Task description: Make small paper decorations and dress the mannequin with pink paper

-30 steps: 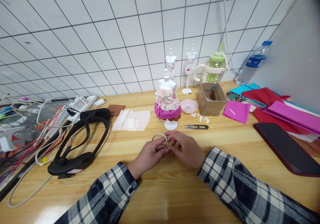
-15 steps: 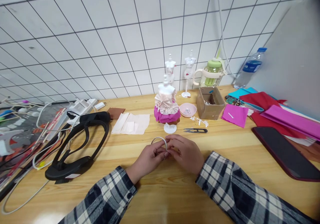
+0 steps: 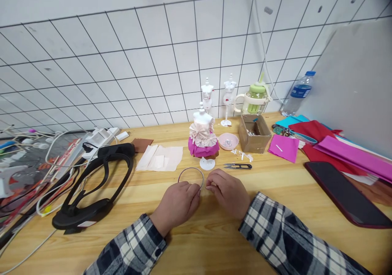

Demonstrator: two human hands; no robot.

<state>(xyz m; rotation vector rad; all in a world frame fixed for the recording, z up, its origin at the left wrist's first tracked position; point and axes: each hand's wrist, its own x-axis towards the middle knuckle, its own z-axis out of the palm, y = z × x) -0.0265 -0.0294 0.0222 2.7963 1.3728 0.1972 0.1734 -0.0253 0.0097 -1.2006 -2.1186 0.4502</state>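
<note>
My left hand (image 3: 179,203) is closed on the near right edge of a thin pale ring (image 3: 190,168), which looks like a narrow roll of tape and stands up off the table. Just right of the ring, my right hand (image 3: 228,191) has its thumb and fingertips pinched together; anything between them is too small to make out. Beyond the hands stands a small white dress form (image 3: 202,117) dressed in a pleated pale pink top (image 3: 200,134) and a magenta skirt (image 3: 203,147). Black thread snips (image 3: 238,166) lie on the table behind my right hand.
Behind are two more dress forms (image 3: 229,88), a pink dish (image 3: 228,141), a cardboard box (image 3: 255,134) and a green-lidded cup (image 3: 257,97). Pale cloth (image 3: 161,158) and a black headset (image 3: 105,201) lie left. A phone (image 3: 346,195) and coloured fabric (image 3: 352,152) lie right.
My hands have come apart, leaving a small gap between them. The ring has turned to show more of its round opening, still in my left hand. The camera view has tilted up slightly.
</note>
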